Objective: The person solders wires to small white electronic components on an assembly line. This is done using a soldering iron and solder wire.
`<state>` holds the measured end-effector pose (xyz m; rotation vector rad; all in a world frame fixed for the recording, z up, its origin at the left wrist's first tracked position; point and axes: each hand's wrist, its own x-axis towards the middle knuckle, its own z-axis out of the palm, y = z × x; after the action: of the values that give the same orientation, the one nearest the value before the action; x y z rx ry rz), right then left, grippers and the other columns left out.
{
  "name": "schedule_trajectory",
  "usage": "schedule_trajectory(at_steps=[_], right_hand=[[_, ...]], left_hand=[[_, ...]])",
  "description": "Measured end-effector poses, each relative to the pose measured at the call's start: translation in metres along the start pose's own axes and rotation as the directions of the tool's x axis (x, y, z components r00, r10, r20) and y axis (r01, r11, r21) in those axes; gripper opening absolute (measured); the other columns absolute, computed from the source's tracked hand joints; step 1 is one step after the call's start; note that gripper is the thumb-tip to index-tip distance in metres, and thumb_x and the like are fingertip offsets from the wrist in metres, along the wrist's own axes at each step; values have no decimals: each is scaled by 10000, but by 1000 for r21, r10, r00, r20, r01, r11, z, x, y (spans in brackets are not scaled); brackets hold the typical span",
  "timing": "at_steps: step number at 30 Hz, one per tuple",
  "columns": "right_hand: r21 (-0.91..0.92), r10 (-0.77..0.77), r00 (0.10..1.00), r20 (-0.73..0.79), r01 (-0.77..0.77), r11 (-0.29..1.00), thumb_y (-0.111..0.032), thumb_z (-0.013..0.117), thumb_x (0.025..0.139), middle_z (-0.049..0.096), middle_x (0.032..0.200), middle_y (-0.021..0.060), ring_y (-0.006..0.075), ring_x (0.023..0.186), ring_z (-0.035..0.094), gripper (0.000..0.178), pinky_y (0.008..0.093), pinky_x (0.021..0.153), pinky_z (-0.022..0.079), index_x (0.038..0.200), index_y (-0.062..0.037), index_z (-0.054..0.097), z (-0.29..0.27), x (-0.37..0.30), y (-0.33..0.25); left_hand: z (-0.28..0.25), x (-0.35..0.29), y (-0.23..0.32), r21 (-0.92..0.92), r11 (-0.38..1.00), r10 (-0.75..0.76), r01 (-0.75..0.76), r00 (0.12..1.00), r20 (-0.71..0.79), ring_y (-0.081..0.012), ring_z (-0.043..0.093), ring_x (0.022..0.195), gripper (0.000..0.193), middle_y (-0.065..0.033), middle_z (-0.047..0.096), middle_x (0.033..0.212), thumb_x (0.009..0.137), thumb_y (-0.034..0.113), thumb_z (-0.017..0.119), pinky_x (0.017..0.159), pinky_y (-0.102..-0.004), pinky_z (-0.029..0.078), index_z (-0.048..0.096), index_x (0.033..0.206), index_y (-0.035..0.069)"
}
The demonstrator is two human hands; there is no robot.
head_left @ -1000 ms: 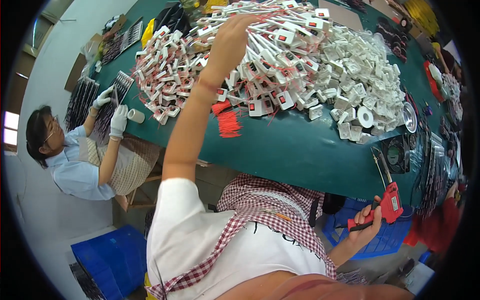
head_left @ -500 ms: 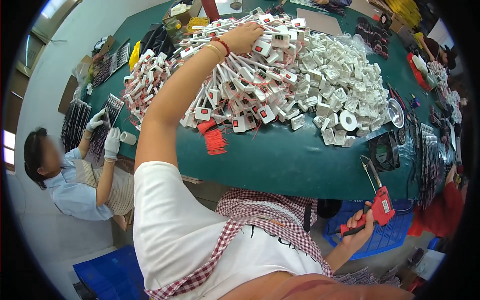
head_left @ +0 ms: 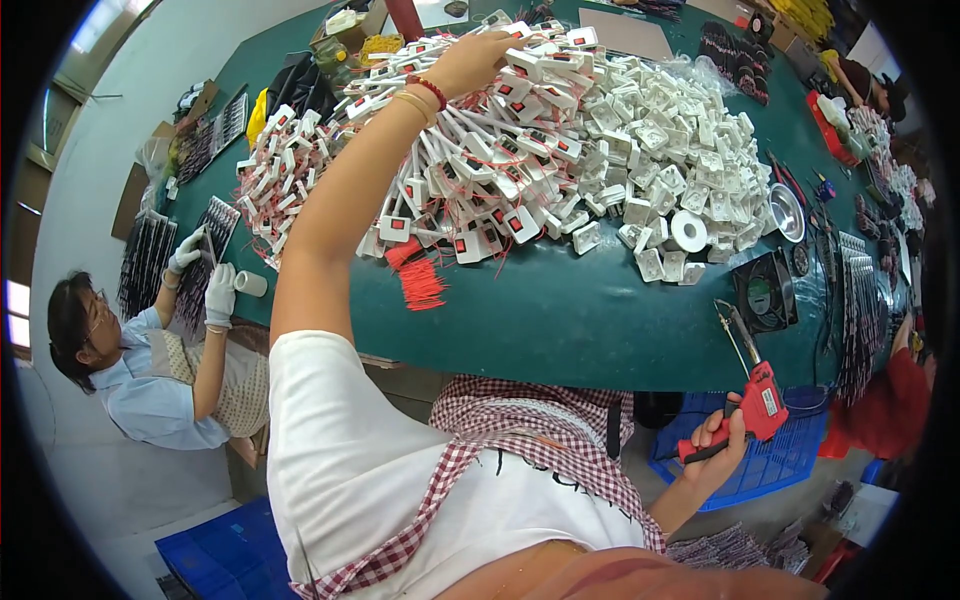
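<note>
Left hand (head_left: 472,65): reached over white-box heap (head_left: 560,150); grip was unclear
Right hand (head_left: 718,440): gripped soldering gun (head_left: 763,402)
Dish (head_left: 787,212): sat beside heap

Bright, faint sheen on green table (head_left: 560,335), dark fisheye rim

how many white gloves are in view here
2. One white glove is on a seated co-worker at the left; the second white glove, on the same person, is lower, beside a white cylindrical roll. Others may be hidden in the clutter.
</note>
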<state>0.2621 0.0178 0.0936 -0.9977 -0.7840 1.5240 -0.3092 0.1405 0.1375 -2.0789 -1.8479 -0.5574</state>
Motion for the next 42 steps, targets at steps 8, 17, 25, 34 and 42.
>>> schedule_trajectory(at_steps=[8, 17, 25, 34, 42], right_hand=[[-16, -42, 999, -24, 42, 999, -188, 456, 941, 492, 626, 37, 68, 431, 407, 275, 201, 373, 329, 1132, 8, 486, -9, -1, -2], [37, 13, 999, 39, -14, 999, -161, 492, 907, 512, 624, 74, 100, 410, 410, 277, 225, 370, 357, 1109, 30, 492, 0, 10, 3], [6, 41, 997, -67, -41, 999, -166, 490, 907, 522, 633, 81, 95, 418, 422, 288, 222, 380, 379, 1110, 38, 488, -15, 7, 12], [-8, 70, 997, 36, -70, 998, -162, 472, 911, 518, 640, 78, 85, 422, 419, 293, 218, 383, 382, 1117, 47, 484, 3, 10, 12], [-37, 96, 994, 57, -94, 995, -157, 477, 907, 511, 635, 78, 84, 427, 409, 303, 217, 387, 370, 1124, 54, 483, 15, 12, 16]], left_hand=[[-25, -15, 141, -317, 851, 448, -417, 894, 26, -265, 566, 928, 292, -49, 616, 909, 701, -27, 545, 838, -409, 428, 624, 948, 108], [94, -81, 254, -351, 803, 580, -482, 769, 270, -226, 555, 912, 97, -61, 553, 921, 752, 129, 572, 793, -329, 461, 654, 785, 89], [66, -116, 248, -513, 769, 503, -381, 856, 118, -227, 531, 920, 224, -52, 534, 975, 678, 22, 603, 770, -340, 462, 625, 893, 79], [42, -194, 218, -195, 928, 352, -317, 918, 183, -197, 519, 867, 442, -26, 516, 938, 704, 106, 574, 691, -333, 471, 597, 1145, 132], [46, -208, 230, -366, 914, 223, -176, 971, 89, -268, 534, 987, 377, -91, 512, 1020, 667, 38, 619, 744, -329, 508, 622, 1042, 68]])
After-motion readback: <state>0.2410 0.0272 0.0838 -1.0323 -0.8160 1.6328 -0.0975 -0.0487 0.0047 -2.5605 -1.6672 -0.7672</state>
